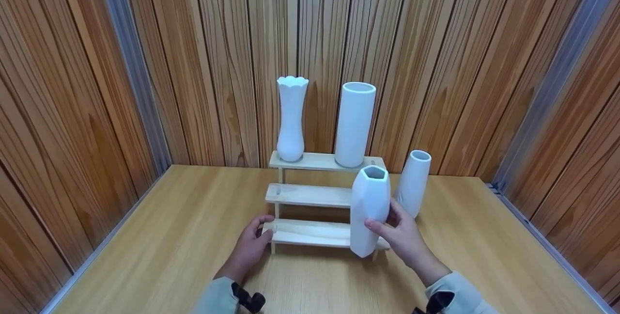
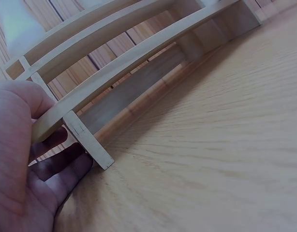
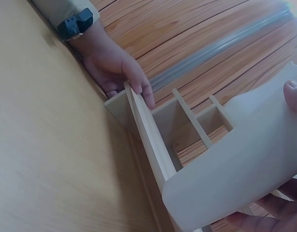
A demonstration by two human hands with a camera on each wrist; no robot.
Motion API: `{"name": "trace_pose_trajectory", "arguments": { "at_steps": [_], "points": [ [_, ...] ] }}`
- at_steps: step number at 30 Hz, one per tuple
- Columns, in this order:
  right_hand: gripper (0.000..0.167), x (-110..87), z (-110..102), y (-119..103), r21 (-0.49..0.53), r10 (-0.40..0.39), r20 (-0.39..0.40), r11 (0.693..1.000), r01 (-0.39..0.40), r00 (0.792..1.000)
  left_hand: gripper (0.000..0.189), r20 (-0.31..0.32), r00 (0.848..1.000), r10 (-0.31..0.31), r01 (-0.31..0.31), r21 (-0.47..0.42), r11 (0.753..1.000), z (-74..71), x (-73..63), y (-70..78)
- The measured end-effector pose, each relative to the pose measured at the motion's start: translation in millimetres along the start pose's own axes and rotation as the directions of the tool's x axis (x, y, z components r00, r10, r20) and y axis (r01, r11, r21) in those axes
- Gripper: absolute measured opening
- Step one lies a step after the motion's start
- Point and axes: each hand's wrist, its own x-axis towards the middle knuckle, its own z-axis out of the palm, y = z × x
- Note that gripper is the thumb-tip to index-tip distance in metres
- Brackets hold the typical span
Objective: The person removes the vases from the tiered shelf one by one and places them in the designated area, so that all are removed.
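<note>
A white faceted vase [image 1: 369,207] with an angular mouth is held upright in my right hand [image 1: 406,239], thumb in front and fingers round its right side. It overlaps the right part of a three-tier wooden stand [image 1: 310,195] in the head view. My left hand [image 1: 248,248] grips the left end of the stand's lowest shelf [image 2: 134,60], the thumb over the board and the other fingers under it. In the right wrist view the vase's smooth side [image 3: 235,169] fills the lower right, its base close to the lowest shelf.
On the top shelf stand a white vase with a scalloped rim [image 1: 291,120] at left and a white cylindrical vase [image 1: 356,125] at right. A tapered white vase [image 1: 414,183] is on the table [image 1: 193,217] right of the stand, just behind my right hand. Wood-panelled walls [image 1: 232,62] enclose the table.
</note>
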Motion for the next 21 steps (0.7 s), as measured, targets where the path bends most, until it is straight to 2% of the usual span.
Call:
{"name": "trace_pose_trajectory", "arguments": {
  "at_steps": [4, 9, 21],
  "points": [
    [0.072, -1.7, -7.7, 0.5, -0.01, -0.009, -0.008, 1.0, 0.009, 1.0, 0.032, -0.004, 1.0, 0.019, -0.019, 0.002, 1.0, 0.5, -0.7, -0.1],
    [0.075, -1.9, -18.1, 0.4, -0.038, 0.019, -0.016, 0.999, -0.02, 1.0, 0.033, -0.002, 1.0, 0.025, -0.025, 0.002, 1.0, 1.1, -1.9, -0.1],
    [0.079, -5.1, -48.9, 5.3, -0.082, 0.06, -0.046, 0.995, -0.064, 0.997, 0.033, -0.005, 1.0, -0.007, 0.007, 0.011, 1.0, 0.6, -1.5, 0.5]
  ]
}}
